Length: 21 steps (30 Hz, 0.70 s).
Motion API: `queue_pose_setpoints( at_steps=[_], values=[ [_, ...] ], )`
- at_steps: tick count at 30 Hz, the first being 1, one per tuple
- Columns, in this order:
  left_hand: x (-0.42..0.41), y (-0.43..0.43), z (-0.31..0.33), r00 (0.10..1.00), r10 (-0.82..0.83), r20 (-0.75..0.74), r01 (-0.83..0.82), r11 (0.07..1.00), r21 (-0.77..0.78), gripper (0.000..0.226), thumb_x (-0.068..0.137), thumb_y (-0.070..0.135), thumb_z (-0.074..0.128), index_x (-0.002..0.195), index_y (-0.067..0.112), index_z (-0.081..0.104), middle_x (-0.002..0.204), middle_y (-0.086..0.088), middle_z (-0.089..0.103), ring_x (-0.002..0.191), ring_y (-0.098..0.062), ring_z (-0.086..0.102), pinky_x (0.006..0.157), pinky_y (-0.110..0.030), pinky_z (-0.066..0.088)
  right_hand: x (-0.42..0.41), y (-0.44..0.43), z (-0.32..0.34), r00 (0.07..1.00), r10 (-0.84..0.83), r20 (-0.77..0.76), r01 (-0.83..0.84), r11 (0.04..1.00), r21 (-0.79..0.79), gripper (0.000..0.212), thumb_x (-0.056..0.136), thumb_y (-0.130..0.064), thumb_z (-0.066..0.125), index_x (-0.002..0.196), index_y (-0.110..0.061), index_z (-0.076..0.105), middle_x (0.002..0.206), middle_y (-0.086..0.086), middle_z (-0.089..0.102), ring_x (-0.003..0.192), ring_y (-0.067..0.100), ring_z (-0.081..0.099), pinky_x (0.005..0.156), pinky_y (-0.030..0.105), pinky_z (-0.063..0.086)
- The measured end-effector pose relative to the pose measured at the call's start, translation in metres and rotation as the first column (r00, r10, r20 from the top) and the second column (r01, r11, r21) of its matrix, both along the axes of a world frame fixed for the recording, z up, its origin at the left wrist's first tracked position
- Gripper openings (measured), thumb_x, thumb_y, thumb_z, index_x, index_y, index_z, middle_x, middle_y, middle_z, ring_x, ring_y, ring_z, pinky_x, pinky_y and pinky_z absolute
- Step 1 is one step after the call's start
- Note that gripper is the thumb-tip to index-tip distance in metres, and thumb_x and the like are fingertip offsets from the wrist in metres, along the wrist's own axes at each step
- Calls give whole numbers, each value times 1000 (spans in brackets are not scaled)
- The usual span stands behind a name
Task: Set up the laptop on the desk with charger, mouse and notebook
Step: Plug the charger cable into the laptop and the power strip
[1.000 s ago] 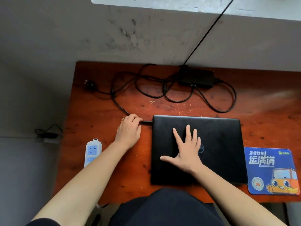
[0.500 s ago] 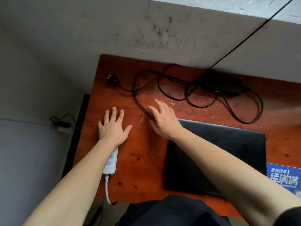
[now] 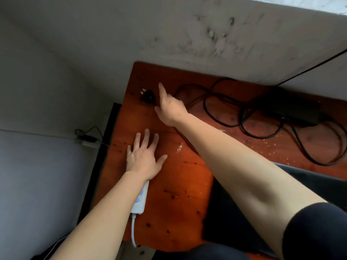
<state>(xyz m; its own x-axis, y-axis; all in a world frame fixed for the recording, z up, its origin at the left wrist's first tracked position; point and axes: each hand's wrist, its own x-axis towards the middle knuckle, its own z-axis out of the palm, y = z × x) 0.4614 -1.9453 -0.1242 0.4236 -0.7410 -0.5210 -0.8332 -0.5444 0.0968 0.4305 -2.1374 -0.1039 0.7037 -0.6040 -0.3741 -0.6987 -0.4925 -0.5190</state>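
A closed black laptop lies on the red-brown wooden desk, mostly under my right forearm. The black charger brick sits at the back with its cable coiled in loops. The charger's black wall plug lies near the desk's far left corner. My right hand reaches across to it, fingers spread, fingertips right beside the plug and holding nothing. My left hand rests flat and open on the desk, covering the top of a white power strip.
A grey wall runs behind the desk. The desk's left edge drops to a grey floor, where a small adapter with a thin wire lies. The power strip's white cord hangs over the front edge. Crumbs are scattered near the cable.
My right hand left the laptop and reached far left to the wall plug. My left hand let go of the connector at the laptop and now lies flat over the power strip. The view swung left.
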Motion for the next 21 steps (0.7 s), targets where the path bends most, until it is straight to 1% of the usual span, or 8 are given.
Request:
queue_pose_setpoints(
  at_steps=[1, 3, 6, 8, 12, 14, 18, 21],
  values=[
    [1, 0, 0, 1000, 1, -2, -1, 1000, 3, 80, 89, 71, 35, 155, 39, 3, 166, 4, -10, 152, -26, -8, 119, -55, 16, 3, 0, -4, 999, -6, -41, 6, 1000, 14, 71, 101, -26, 45, 158, -11, 6, 135, 21, 58, 121, 40, 57, 102, 48, 41],
    [1, 0, 0, 1000, -1, -7, 2, 1000, 20, 80, 90, 72, 33, 155, 39, 0, 165, 5, -13, 151, -25, -11, 120, -55, 15, 5, 0, -5, 998, -34, -57, 35, 999, 27, 54, 103, -27, 39, 153, -12, 27, 132, 19, 62, 121, 38, 58, 102, 46, 39],
    [1, -2, 2, 1000, -22, 0, 22, 998, 60, 80, 91, 71, 30, 155, 37, -4, 165, 3, -15, 151, -27, -13, 120, -55, 15, -5, 2, 8, 983, -174, 51, 163, 972, 170, 41, 97, -30, 38, 133, -21, 55, 118, 13, 69, 111, 35, 62, 87, 40, 45],
    [1, -2, 3, 1000, -13, -2, 13, 997, 73, 80, 91, 71, 29, 155, 37, -5, 165, 3, -17, 151, -27, -14, 120, -55, 14, -26, 11, 19, 954, -273, 127, 231, 933, 275, 40, 96, -32, 39, 130, -24, 57, 110, 10, 71, 105, 33, 63, 84, 38, 48],
    [1, -3, 4, 1000, 6, -26, -3, 995, 97, 82, 90, 72, 32, 155, 38, -6, 164, 5, -19, 151, -27, -14, 119, -56, 13, -79, 48, 41, 910, -333, 246, 214, 888, 408, 33, 97, -21, 43, 128, -22, 52, 94, 9, 68, 84, 28, 64, 80, 42, 52],
    [2, -6, 6, 999, 7, -35, -3, 994, 106, 83, 90, 72, 36, 155, 38, -3, 165, 5, -16, 151, -27, -11, 118, -56, 15, -105, 69, 52, 883, -374, 284, 226, 868, 442, 29, 96, -18, 43, 123, -24, 52, 93, 8, 67, 81, 27, 62, 79, 43, 51],
    [7, -9, 15, 995, 59, -83, -53, 996, 72, 78, 89, 62, 49, 155, 39, 14, 166, 7, -2, 152, -23, -1, 117, -52, 22, -154, 108, 68, 837, -458, 299, 282, 830, 482, 22, 94, -21, 42, 111, -29, 53, 92, 2, 66, 81, 17, 60, 77, 36, 48],
    [8, -2, 25, 968, 166, -190, -173, 985, -24, 65, 93, 58, 48, 151, 32, 34, 164, 7, 16, 151, -18, 12, 116, -47, 26, -183, 129, 73, 820, -503, 274, 311, 793, 524, 17, 98, -27, 46, 108, -32, 59, 97, -1, 68, 84, 11, 60, 81, 34, 47]
  ],
)
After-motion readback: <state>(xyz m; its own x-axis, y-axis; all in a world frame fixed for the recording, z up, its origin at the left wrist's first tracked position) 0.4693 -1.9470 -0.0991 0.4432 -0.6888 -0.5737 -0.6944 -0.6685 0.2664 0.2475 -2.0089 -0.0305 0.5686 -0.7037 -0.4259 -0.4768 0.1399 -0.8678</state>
